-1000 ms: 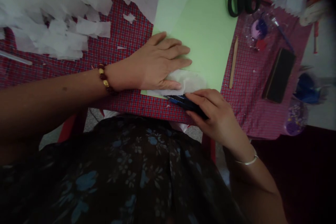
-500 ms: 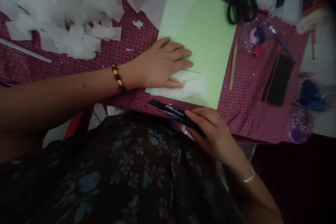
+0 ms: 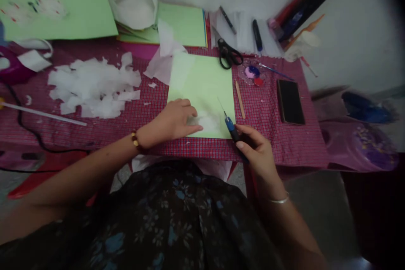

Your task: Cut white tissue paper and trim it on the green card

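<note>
My left hand (image 3: pixel 179 120) is at the lower left of the light green sheet (image 3: pixel 202 78), its fingers curled and its thumb stretched out. It grips the left part of a small piece of white tissue paper (image 3: pixel 209 124) lying on the sheet; the fingertips are partly hidden. Just right of the sheet's lower corner, my right hand (image 3: pixel 255 147) is closed round a blue and black utility knife (image 3: pixel 233 130). The knife's thin blade points up and away, over the sheet's right side.
Torn white tissue pieces (image 3: pixel 95 86) are heaped on the left of the checked tablecloth (image 3: pixel 152 124). Black scissors (image 3: pixel 228 54) touch the sheet's top right. A wooden stick (image 3: pixel 240 99), paint palette (image 3: pixel 253 72) and black phone-like slab (image 3: pixel 290 102) lie to the right.
My view has tilted up and shows more of the table. My left hand has gone from flat to curled at the tissue. The knife has swung from pointing left to pointing away.
</note>
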